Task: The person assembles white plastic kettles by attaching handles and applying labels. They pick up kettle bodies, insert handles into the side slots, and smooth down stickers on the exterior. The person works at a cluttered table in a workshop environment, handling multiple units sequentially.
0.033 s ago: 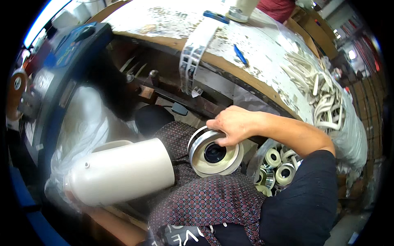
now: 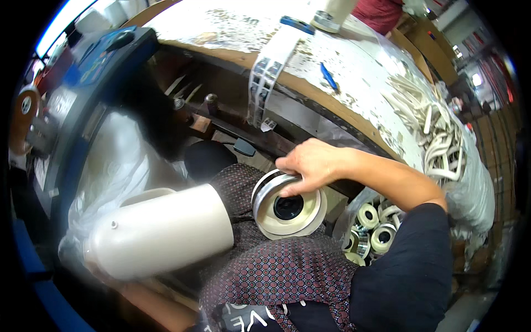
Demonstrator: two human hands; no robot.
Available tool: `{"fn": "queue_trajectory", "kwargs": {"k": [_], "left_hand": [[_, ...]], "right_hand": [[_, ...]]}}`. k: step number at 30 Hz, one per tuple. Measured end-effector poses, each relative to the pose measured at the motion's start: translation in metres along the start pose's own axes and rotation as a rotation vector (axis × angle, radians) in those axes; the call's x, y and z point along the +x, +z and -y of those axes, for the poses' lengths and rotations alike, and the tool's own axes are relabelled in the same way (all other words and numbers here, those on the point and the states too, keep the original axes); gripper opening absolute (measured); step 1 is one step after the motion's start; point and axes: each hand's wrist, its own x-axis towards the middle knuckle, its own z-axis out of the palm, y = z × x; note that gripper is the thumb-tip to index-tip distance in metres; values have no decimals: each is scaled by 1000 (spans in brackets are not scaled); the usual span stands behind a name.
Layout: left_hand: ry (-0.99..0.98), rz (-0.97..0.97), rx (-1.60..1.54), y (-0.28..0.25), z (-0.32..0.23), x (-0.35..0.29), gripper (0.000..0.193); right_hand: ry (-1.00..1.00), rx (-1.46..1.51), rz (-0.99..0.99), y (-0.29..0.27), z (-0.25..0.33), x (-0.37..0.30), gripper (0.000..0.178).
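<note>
A cream-white jug body lies on its side across my lap, with its handle at the far side. My left hand grips its left end from below, the fingers largely hidden behind it. Against the right end, a little apart, is a round cream part with a shiny metal band and a black centre. My right hand holds this round part by its upper rim, thumb over the front face and fingers behind.
A bag of similar round parts stands at my right. On the worn white table lie a blue tool, a hanging label strip and a heap of cream handles. A blue machine stands at left.
The view has shifted slightly. My right thumb sits a little further left on the round part; both hands keep their holds.
</note>
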Motion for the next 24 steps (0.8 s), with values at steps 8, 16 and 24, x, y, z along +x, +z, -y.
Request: {"fn": "queue_trajectory", "kwargs": {"k": [8,16,24], "left_hand": [[138,-391,-32,12,-17,-75,75],[96,-483,-47,78,0,-91,72],[158,4,-188,68,69,-73,66]], "right_hand": [[-150,774,195,36,4,51,77],[-164,814,-94,-19,9,30,79],[-587,134,-1261,-21,54,71,94]]}}
